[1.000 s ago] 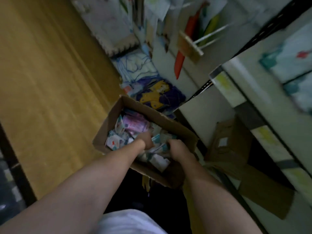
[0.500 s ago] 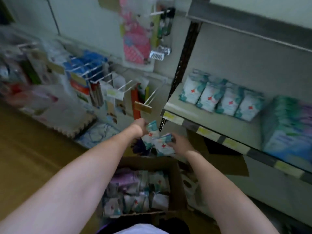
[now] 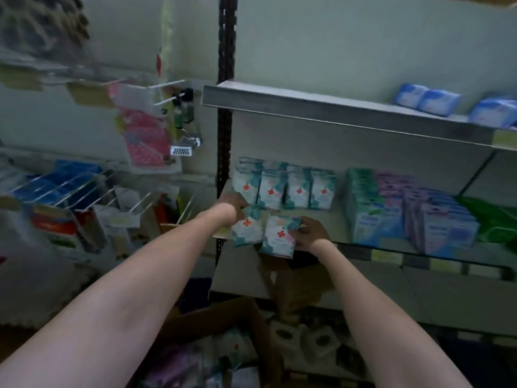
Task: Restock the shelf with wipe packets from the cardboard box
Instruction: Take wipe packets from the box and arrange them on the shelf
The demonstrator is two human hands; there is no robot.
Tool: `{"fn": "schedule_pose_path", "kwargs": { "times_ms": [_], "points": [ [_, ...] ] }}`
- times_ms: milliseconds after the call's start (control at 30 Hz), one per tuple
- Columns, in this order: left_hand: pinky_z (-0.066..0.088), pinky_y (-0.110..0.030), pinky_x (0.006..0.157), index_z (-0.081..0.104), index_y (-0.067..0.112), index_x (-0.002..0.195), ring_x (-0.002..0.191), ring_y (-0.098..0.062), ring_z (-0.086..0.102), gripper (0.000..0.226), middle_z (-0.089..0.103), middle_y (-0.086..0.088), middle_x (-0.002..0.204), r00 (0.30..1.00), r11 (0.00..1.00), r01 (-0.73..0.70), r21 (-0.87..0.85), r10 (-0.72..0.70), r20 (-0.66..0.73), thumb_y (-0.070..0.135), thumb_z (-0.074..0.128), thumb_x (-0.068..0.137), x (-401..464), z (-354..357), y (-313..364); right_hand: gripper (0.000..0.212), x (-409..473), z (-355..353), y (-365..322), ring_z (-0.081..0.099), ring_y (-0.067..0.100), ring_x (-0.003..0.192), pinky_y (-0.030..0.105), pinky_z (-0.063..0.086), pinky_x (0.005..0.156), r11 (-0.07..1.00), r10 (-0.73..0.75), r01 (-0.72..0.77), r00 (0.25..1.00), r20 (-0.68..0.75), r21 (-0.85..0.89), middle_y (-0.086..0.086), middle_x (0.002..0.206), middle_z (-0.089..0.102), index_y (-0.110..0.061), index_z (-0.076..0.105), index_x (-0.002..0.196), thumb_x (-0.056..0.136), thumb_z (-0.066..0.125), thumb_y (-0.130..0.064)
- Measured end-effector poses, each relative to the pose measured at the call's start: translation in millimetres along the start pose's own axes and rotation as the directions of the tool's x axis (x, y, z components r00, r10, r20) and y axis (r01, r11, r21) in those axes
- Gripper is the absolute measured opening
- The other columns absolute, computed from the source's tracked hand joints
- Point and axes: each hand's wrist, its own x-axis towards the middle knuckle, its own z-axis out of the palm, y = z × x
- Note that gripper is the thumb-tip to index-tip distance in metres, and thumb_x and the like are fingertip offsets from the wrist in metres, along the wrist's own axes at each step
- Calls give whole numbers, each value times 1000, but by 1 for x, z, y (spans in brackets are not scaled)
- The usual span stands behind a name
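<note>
Two hands' fingers (image 3: 298, 229) each clutching a wipe packet (image 3: 278, 238) at the shelf (image 3: 335, 219), cardboard box (image 3: 223, 312) dim, cut off below

The shelf (image 3: 335, 219) carries a row of teal wipe packets (image 3: 282, 189) standing upright at its back left. To their right stand blue and purple boxes (image 3: 405, 214), then green packs (image 3: 495, 222). Yellow price labels (image 3: 387, 256) line its front edge.

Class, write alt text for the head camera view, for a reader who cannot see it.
Two bare hands each hold a white-and-teal wipe packet with a red cross, left hand on one packet, right hand on another, at the grey metal shelf before a matching row.
</note>
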Motion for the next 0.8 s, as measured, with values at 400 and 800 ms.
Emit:
{"fn": "schedule_pose_path", "kwargs": {
  "times_ms": [400,800],
  "points": [
    [38,-30,103,47,5,140,131,-28,44,52,42,-11,146,992,983,-122,-135,125,14,12,65,91,71,22,76,19,48,-70,21,64,21,62,25,50,48,992,48,-18,972,-232,128,12,103,68,-17,57,110,93,64,-20],
    [37,-30,106,36,5,146,133,-29,42,68,43,-18,146,998,997,-64,-36,63,-32,13,70,87,153,68,126,44,139,-75,52,63,22,98,36,54,86,996,85,-77,971,-224,44,8,113,66,-8,59,120,79,76,-15]
  ]
}}
